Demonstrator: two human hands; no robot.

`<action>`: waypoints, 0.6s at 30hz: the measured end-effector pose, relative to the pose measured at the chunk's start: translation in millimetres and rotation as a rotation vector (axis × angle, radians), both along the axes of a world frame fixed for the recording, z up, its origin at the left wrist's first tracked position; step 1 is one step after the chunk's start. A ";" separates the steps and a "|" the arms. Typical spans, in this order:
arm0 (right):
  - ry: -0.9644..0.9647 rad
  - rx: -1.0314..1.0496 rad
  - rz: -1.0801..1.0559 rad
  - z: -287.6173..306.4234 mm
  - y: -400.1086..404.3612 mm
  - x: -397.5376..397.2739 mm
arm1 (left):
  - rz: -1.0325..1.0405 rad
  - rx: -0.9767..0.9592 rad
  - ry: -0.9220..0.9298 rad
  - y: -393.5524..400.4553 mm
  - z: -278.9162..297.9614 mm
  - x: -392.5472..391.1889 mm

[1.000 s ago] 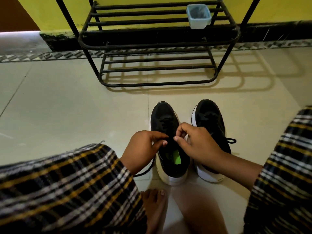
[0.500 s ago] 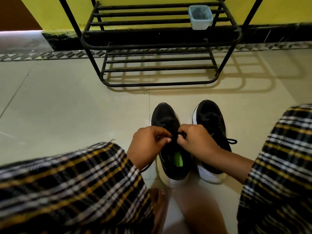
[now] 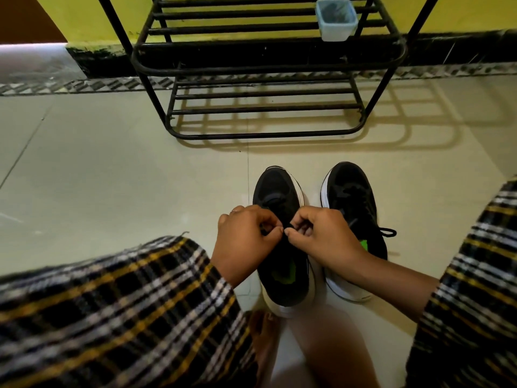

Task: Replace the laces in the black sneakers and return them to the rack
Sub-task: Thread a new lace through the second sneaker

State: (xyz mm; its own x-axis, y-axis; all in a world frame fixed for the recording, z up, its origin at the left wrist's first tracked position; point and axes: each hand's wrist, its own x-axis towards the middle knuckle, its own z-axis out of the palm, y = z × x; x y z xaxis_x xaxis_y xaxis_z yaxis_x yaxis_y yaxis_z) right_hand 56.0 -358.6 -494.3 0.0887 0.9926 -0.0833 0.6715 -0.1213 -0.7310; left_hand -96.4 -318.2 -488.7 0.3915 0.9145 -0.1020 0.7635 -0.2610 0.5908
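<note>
The black metal shoe rack (image 3: 268, 65) stands against the yellow wall, its tiers bare of shoes, with a small pale-blue plastic container (image 3: 336, 19) perched on an upper tier. In front of it, on the tiled floor (image 3: 112, 169), the two black sneakers sit side by side, toes toward the rack, well apart from it. The right sneaker (image 3: 352, 208) looks laced, a black loop poking out at its side. All the action is on the left sneaker (image 3: 279, 197): the left hand (image 3: 243, 242) and the right hand (image 3: 324, 239) are both curled in over its tongue, each grip pinched on the black lace (image 3: 288, 227), knuckles nearly touching. This looks like the knot or the last eyelets. To do it well, keep even tension on both ends, draw them out sideways rather than up so the shoe stays planted, and snug the crossing down against the tongue before forming loops. Watch that the ends finish equal, or the bow will sit lopsided.
</note>
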 end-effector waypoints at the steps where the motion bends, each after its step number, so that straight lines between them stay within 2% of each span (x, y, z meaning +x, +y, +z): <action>1: 0.015 -0.001 0.000 -0.5 -0.6 -0.2 | 0.025 -0.031 -0.040 -1.1 -0.9 0.0; 3: 0.044 -0.004 -0.007 -0.4 -1.1 -0.5 | 0.064 -0.084 -0.077 -3.1 -1.8 0.8; 9: 0.070 0.001 -0.007 1.6 -0.2 -0.2 | 0.134 -0.144 -0.039 -5.5 1.9 8.5; 13: 0.082 0.002 -0.010 0.1 -0.6 -1.1 | 0.232 -0.254 -0.155 -7.5 -2.9 8.8; 18: 0.118 -0.005 -0.033 -4.3 -1.6 -2.1 | 0.318 -0.395 -0.387 -10.5 -9.7 6.1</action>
State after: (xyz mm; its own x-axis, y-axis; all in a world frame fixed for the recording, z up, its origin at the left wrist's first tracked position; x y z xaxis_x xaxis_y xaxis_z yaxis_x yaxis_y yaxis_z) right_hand 53.9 -360.2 -498.6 0.1104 0.9889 -0.0999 0.5764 -0.1456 -0.8041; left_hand -90.3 -328.7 -498.4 0.1833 0.9145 -0.3607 0.4799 0.2370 0.8447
